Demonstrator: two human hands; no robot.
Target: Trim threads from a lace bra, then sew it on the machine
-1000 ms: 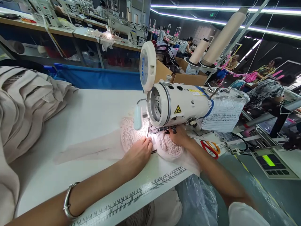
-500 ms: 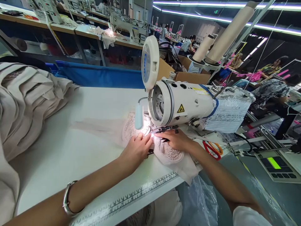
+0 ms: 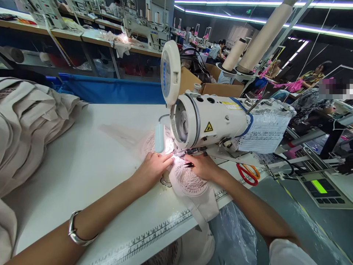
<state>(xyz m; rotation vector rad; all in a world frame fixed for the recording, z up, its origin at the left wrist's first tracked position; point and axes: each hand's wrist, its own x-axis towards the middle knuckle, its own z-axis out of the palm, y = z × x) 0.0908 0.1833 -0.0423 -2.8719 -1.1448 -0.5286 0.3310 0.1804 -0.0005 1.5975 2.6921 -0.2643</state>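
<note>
Far left of the desk [image 3: 91, 158]: a heap of folded beige fabric pieces [image 3: 30, 121], well apart from the hands.

Left forearm crosses the desk from the lower left, a metal bangle [image 3: 75, 230] on the wrist. Left hand [image 3: 150, 169] lies palm down, fingers stretched flat and close together, pressing the pale pink lace garment [image 3: 190, 184] against the desk just left of the needle area. Nothing is gripped; it only presses.

The garment lies under the head of the white sewing machine [image 3: 212, 119], brightly lit by the machine's small lamp [image 3: 159, 137]. One lace cup shows behind the left hand; another lies between the two hands, with the plain fabric spilling over the near desk edge. A printed ruler strip [image 3: 160, 230] runs along that edge.

Right hand [image 3: 202, 165] rests on the garment just right of the needle, fingers curled narrow, fingertips pinching or pressing the fabric; cannot tell which. A small dark tool sits at its fingers, detail unclear.

Further right: red-handled scissors [image 3: 246, 176] on the desk, then a control panel with a green display [image 3: 320, 187]. Two large thread cones [image 3: 256, 40] stand behind the machine.
</note>
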